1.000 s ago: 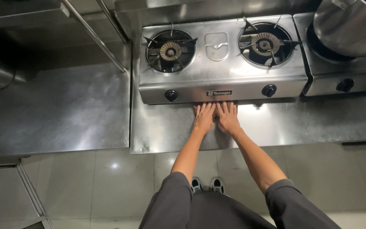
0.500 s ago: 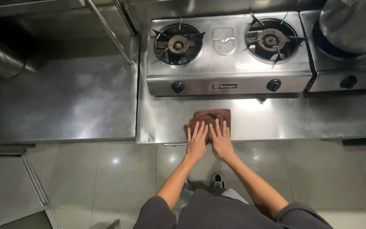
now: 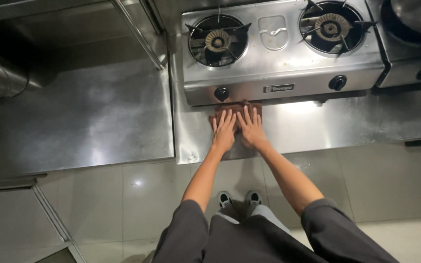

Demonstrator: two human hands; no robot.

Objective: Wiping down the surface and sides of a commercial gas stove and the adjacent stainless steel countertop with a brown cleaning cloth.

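Brown cloth (image 3: 237,108) lies flat on the steel table (image 3: 317,126), just in front of the two-burner gas stove (image 3: 278,53). Left hand (image 3: 224,130) and right hand (image 3: 251,129) press it side by side, fingers spread open.

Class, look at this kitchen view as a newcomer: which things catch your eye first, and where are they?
Both hands, left hand and right hand, press flat side by side on a brown cloth on the steel counter. Just behind them stands a steel two-burner gas stove with two black knobs on its front.
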